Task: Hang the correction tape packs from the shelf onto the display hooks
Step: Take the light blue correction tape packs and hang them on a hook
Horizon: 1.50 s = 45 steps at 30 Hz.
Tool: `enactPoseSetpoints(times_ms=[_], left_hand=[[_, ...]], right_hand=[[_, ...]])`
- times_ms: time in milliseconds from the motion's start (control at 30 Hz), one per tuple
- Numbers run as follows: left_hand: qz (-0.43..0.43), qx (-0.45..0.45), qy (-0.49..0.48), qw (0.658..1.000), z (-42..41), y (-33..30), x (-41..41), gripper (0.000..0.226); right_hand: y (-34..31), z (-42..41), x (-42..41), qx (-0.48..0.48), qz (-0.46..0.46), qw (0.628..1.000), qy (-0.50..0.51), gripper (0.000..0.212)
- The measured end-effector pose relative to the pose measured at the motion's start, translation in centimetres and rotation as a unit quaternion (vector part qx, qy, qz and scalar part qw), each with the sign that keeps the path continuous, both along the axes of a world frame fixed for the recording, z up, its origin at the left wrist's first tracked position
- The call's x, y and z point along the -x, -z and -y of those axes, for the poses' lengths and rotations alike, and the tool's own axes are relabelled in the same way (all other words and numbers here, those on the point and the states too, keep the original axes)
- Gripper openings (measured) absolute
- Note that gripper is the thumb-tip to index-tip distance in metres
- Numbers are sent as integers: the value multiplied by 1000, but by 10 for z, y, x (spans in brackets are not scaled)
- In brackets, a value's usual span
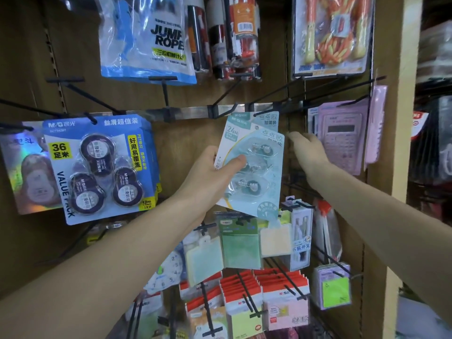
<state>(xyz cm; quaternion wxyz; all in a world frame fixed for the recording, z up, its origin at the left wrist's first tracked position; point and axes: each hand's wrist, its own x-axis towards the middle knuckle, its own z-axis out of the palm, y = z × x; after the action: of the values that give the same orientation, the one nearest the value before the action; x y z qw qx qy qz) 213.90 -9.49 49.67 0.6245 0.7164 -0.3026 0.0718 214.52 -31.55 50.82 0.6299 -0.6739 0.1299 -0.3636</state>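
Fingers of the left hand (pixel 211 167) pinch a fan of pale-teal correction tape packs (pixel 252 165), thumb across the blister front, the rest hidden behind the cards. At least two cards overlap in that grip, perhaps a third; the count is unsure. Each front blister shows three tape units. The right hand (pixel 309 150) reaches toward the packs' top right edge, fingers straight and relaxed, holding nothing.

The topmost card sits at the tip of a black display hook (pixel 263 112) — whether its hole is actually threaded cannot be told. Risks, as I judge them: the fanned cards could slide apart in the pinch, or a hole could miss the tip and a pack fall onto the goods below.

To the left hangs one blue value pack (pixel 105 167) with three dark tapes.
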Motion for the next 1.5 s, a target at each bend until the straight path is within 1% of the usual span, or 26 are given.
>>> enactPoseSetpoints(times_ms=[67,133,167,267,333,400,500,600,667,800,1000,1200,1300,1367,1400,1500], left_hand=[[-10,9,12,1000,4,1,4,20],[-11,16,19,1000,7,3,7,21],[-12,18,24,999,9,4,9,22],[-9,25,39,999,14,10,15,27],[-9,24,48,999,19,14,17,26],[-4,19,56,998,24,15,18,25],[-4,8,71,997,32,13,19,34],[6,13,65,998,42,4,19,39],[3,15,50,999,49,-1,17,35],[-4,-12,43,999,57,-6,14,31],[-5,-26,42,999,58,-11,9,24],[7,-34,40,999,61,-10,5,25],[4,-46,20,999,64,-11,0,30],[1,-56,0,998,66,-11,-7,32],[0,-62,-8,998,67,-11,-12,29],[-6,-85,-24,996,68,-9,-27,21]], right_hand=[[3,-5,20,-34,28,998,-42,54],[5,-9,42,-48,28,994,-92,51],[7,-10,52,-48,20,992,-119,48],[17,-13,74,-35,-8,977,-209,25],[21,-14,81,-28,0,971,-237,25],[19,-11,83,-16,27,973,-227,32],[12,-5,85,-13,68,976,-206,39],[4,-1,85,-27,99,980,-169,34],[0,1,84,-36,110,982,-151,31],[-4,7,80,-42,113,984,-128,30],[-7,8,72,-36,111,987,-106,29],[-4,14,65,-29,94,992,-84,21],[-6,16,57,-5,78,994,-73,13],[-6,19,49,8,69,995,-72,11],[-6,20,44,15,69,995,-69,14],[-6,25,23,34,68,996,-48,34]])
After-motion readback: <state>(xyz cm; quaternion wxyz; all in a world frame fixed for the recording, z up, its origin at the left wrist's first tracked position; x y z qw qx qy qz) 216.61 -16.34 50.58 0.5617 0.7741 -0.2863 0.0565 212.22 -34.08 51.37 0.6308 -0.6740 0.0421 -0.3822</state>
